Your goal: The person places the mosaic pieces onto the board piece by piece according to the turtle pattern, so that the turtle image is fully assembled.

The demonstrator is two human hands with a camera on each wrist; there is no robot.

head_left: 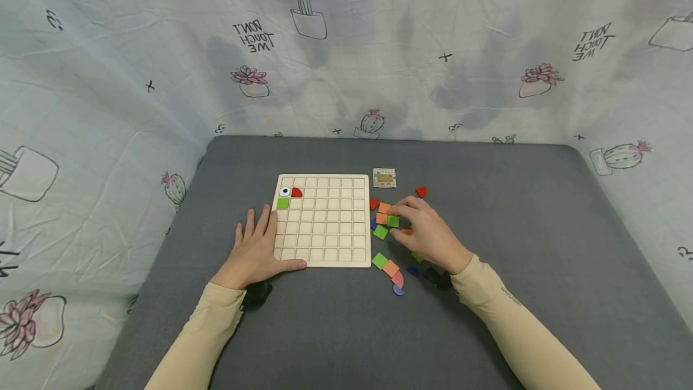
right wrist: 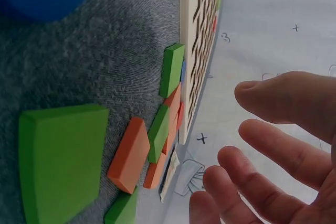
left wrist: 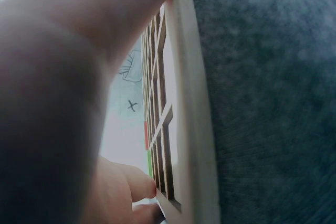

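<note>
Your left hand (head_left: 251,257): spread fingers, board (head_left: 325,227) beside them. Your right hand (head_left: 428,233): parted fingers, empty, tiles (head_left: 393,221) just below. Apparent step: tile selection; next move calls for a single-tile pinch.

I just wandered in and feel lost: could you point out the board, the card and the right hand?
Board (head_left: 323,221): head view, bare grid near its middle.
Card (head_left: 384,178): head view, middle of its printed face.
Right hand (head_left: 430,232): head view, back of the hand.
</note>
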